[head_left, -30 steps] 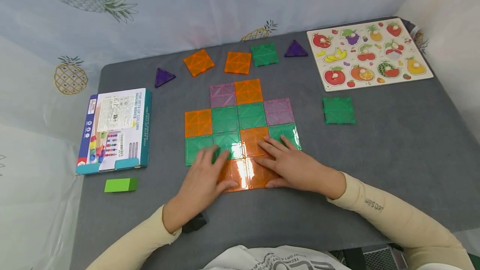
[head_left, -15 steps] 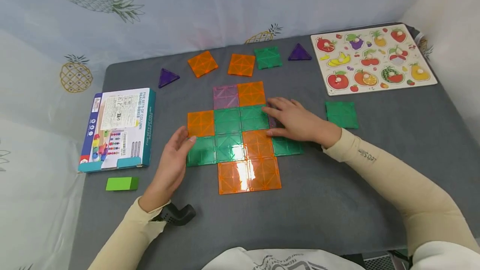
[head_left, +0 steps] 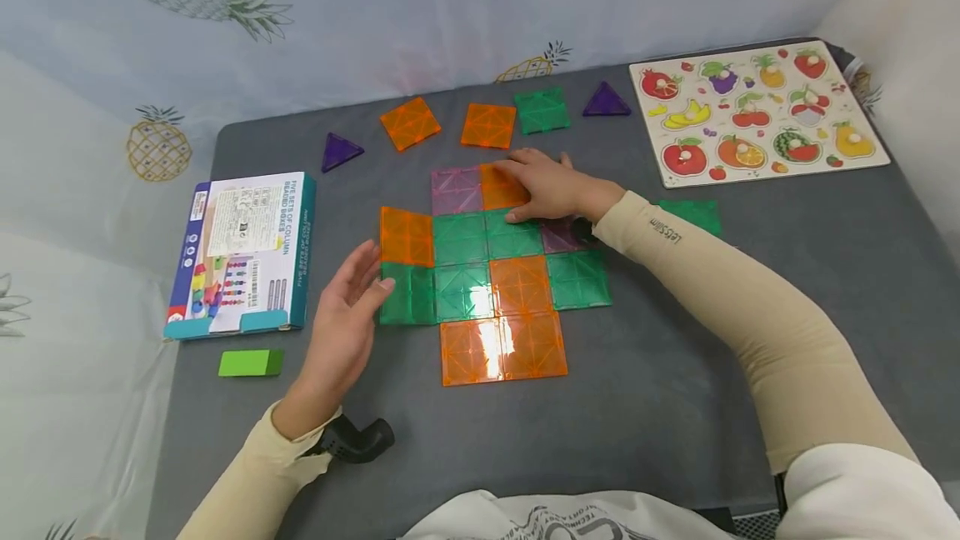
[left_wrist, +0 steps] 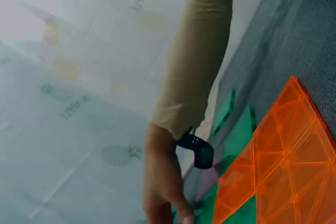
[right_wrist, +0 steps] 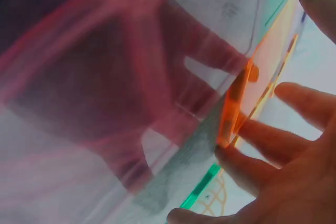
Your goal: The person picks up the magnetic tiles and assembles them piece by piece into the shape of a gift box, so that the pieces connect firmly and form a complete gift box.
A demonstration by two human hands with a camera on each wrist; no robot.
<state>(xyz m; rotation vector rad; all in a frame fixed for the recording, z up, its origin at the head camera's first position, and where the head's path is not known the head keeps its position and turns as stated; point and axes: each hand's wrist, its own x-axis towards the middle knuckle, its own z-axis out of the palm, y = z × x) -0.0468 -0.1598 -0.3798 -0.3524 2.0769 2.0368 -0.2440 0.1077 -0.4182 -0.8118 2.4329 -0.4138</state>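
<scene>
Translucent square magnetic tiles form a flat patchwork mid-table. My left hand point(head_left: 341, 319) is beside its left edge, fingers extended, thumb over the green tile point(head_left: 408, 298). That tile and the left orange tile point(head_left: 407, 237) look tilted up along their outer edge. My right hand point(head_left: 551, 183) reaches to the far side, fingers spread, fingertips at the far orange tile point(head_left: 498, 190) and thumb over a green tile point(head_left: 510, 238). In the right wrist view a pink-purple tile point(right_wrist: 68, 93) fills the left, close to the lens, and fingertips meet the orange tile's edge point(right_wrist: 231, 108).
Loose orange tiles point(head_left: 410, 123), a green tile point(head_left: 543, 110) and purple triangles point(head_left: 606, 100) lie at the back. A fruit puzzle board point(head_left: 757, 115) is at the back right. A boxed bead set point(head_left: 240, 257) and a lime-green block point(head_left: 251, 362) are at the left.
Both hands left the near orange tiles. My left hand moved to the left edge, where the tiles now tilt up; my right hand moved past the right purple tile to the far orange tile.
</scene>
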